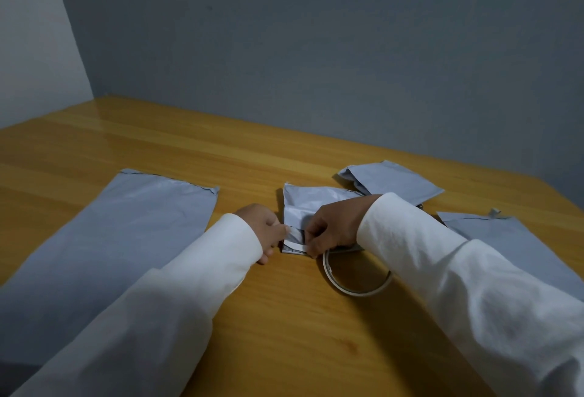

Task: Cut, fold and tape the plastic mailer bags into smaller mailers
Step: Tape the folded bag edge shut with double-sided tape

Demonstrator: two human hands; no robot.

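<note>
A small folded grey mailer piece [311, 202] lies at the table's middle. A white tape strip [295, 245] runs across its near folded edge. My left hand [264, 227] pinches the strip's left end at the mailer's left edge. My right hand [338, 227] has its fingers curled on the strip's right end and covers the mailer's right part. A white tape roll [355, 290] lies flat just below my right hand.
A long uncut grey mailer bag [104, 257] lies flat on the left of the wooden table [284, 333]. A small folded mailer [395, 183] sits behind my right wrist. Another grey bag [505, 238] lies at the right, partly under my sleeve. Walls close the back.
</note>
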